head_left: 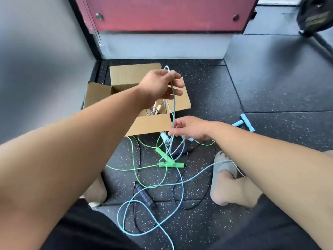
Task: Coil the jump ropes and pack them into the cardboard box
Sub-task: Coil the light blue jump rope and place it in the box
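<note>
Left hand [160, 83] gripped the blue rope [173, 105] loop; right hand [191, 129] pinched it below. Best kept taut, clear of green rope [134, 159].

Bare forearms, black shorts [86, 230], and a grey slide sandal [224, 166].

Gym floor, speckled black rubber tiles [270, 83], weight plate on a bar [314, 17], scattered jump ropes [155, 177]

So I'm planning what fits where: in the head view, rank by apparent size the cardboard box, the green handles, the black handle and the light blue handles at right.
1. cardboard box, clearly largest.
2-4. black handle, green handles and light blue handles: similar length; the black one lies nearer the camera, so unranked.
</note>
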